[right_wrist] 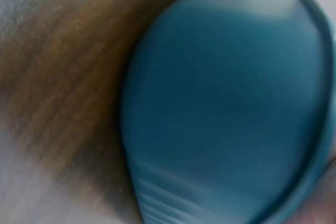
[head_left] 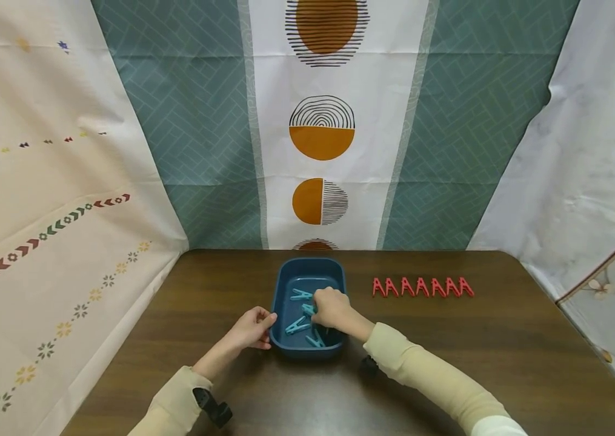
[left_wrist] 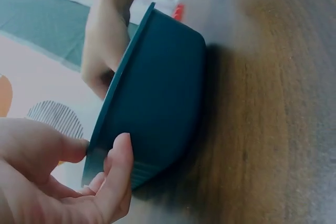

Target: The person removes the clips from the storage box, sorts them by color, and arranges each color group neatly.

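A dark blue plastic tub (head_left: 308,353) stands on the table with several light blue clothespins (head_left: 298,326) lying inside it. At its left side my left hand (head_left: 255,328) pinches the rim, thumb on the edge and fingers against the outer wall, as the left wrist view (left_wrist: 79,177) also shows. My right hand (head_left: 332,310) reaches over the right rim into the tub, knuckles up and fingers bent down among the clothespins. Its fingertips are hidden, so I cannot tell whether they hold one. The tub's wall (right_wrist: 220,103) blocks most of the right wrist view.
Several red A-shaped clips (head_left: 422,287) stand in a row on the table to the right of the tub. The brown wooden table (head_left: 220,278) ends at the back against a patterned cloth (head_left: 209,151), with more cloth hanging at both sides.
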The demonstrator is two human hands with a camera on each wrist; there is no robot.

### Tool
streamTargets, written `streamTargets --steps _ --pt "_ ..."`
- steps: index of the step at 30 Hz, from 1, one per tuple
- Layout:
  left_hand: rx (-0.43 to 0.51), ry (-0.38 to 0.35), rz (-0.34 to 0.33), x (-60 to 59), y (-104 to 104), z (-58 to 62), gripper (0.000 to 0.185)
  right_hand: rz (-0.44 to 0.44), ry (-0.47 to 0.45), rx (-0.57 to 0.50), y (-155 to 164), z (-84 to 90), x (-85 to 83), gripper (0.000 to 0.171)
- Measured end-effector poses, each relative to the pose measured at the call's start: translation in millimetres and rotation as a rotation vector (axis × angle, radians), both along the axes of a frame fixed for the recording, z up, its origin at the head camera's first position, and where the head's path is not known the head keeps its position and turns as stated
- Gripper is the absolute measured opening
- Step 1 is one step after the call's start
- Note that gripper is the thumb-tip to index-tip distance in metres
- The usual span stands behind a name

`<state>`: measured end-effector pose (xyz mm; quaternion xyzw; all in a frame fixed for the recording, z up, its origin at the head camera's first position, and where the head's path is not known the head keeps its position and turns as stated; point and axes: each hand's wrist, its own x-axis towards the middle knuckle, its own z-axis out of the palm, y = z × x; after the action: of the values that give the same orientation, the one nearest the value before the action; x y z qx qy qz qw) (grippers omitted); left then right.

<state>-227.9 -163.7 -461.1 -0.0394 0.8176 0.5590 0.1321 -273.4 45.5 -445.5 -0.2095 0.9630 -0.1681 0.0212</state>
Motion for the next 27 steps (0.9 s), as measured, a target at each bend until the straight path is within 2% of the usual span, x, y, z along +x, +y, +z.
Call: streamTargets --steps 3,4,7,10,16,22,27 --pt "0.041 -0.037 -0.021 0.7 -3 -0.2 0.023 0.018 -0.012 -0.073 6 6.5 1.6 0.017" --pt "0.059 -0.043 -0.037 0.8 -5 0.7 0.023 0.022 -0.015 -0.099 8 8.9 2.4 0.015" --pt "0.111 -0.054 -0.09 0.7 -8 4.7 0.025 0.031 0.006 -0.181 16 14.8 5.1 0.021" --pt "0.152 -0.071 -0.116 0.9 -11 6.9 0.029 0.014 0.043 -0.253 26 18.7 8.0 0.018" --pt "0.211 -0.098 -0.121 1.4 -14 5.3 0.03 -0.083 0.045 -0.355 47 21.4 10.8 0.017" --pt "0.223 -0.121 -0.128 0.6 -15 2.7 0.03 -0.156 0.057 -0.406 72 23.4 9.8 0.019" --pt "0.253 -0.134 -0.176 -1.7 -18 2.1 0.032 -0.218 0.059 -0.36 95 19.8 8.3 0.02"
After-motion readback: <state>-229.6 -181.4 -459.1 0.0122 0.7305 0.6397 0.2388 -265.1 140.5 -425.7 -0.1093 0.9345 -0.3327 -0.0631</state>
